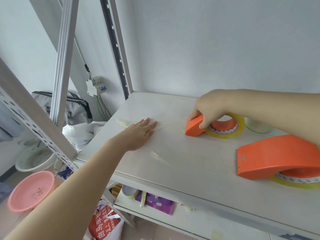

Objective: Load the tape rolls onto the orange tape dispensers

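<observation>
Two orange tape dispensers lie on the white shelf (173,163). The far dispenser (195,126) carries a clear yellowish tape roll (239,126), and my right hand (210,110) grips its orange front end. A strip of clear tape (166,126) stretches left from it along the shelf, and my left hand (140,134) lies flat on that strip with fingers together. The near dispenser (277,155) sits at the right edge, also with a tape roll (297,185) under it. A pale roll (258,127) stands behind my right forearm.
A crumpled tape scrap (122,122) lies at the shelf's left edge. The lower shelf holds another tape roll (129,191) and a purple packet (155,203). Slotted metal uprights (34,118) rise on the left. A pink basin (31,191) sits on the floor.
</observation>
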